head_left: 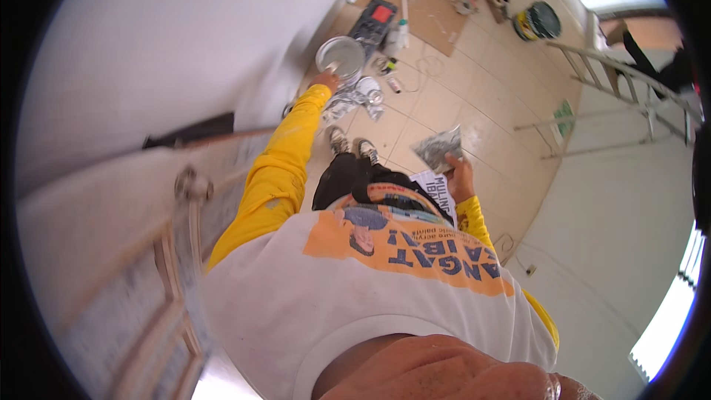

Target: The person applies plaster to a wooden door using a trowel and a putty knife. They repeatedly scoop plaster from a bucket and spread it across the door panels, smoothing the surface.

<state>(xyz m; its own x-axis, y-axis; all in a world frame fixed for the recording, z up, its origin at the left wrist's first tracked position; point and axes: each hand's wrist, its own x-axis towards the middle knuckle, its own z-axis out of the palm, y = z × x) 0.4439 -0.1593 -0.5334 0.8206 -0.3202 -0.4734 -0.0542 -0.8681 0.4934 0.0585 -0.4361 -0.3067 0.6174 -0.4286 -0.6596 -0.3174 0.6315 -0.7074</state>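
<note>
The left hand (pixel 326 80) is at the near rim of the round, whitish bucket (pixel 344 50); I cannot tell whether its fingers are apart or together. Right of the bucket and nearer the body, the right hand (pixel 461 178) has its fingers clamped on a flat, smeared metal sheet (pixel 435 149). Crinkled, silvery wrapping (pixel 340 110) lies just beside the bucket.

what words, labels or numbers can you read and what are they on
I won't copy wording, only place it:
Shirt: large dark letters on orange, smaller lines beside them
White piece by the right hand: dark capitals
Bucket: label too small to read
Green-and-white item: any marks too blurred
</note>
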